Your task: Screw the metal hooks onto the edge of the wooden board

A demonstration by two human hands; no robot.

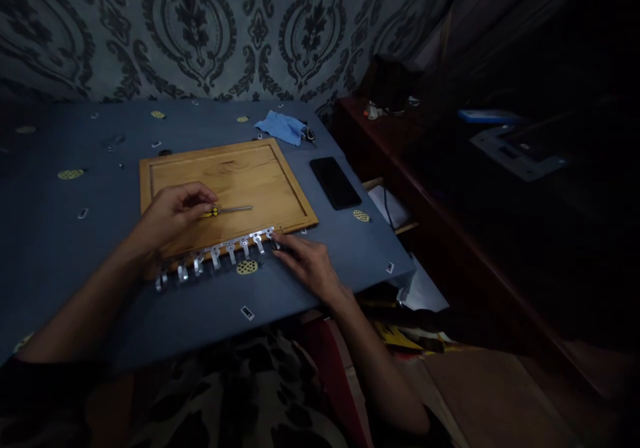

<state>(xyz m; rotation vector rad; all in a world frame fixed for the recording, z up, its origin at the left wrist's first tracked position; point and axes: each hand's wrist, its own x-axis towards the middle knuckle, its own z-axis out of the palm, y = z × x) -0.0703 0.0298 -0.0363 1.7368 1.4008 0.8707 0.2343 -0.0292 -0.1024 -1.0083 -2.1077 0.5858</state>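
My left hand (183, 208) is closed round the yellow-and-black handle of a screwdriver (235, 209), whose shaft points right above a framed wooden board (235, 178). Along the board's near edge lies a silver metal hook rail (231, 251) with several curved hooks hanging over that edge. The fingers of my right hand (307, 261) pinch the rail's right end, close to the board's near right corner. My right fingertips partly cover the last hook.
A black phone (335, 182) lies right of the board on the patterned blue tablecloth (320, 305). Behind it sit a crumpled blue cloth (281, 127) and a small dark object. A dark red wooden piece of furniture (380, 141) stands beyond the table's right edge.
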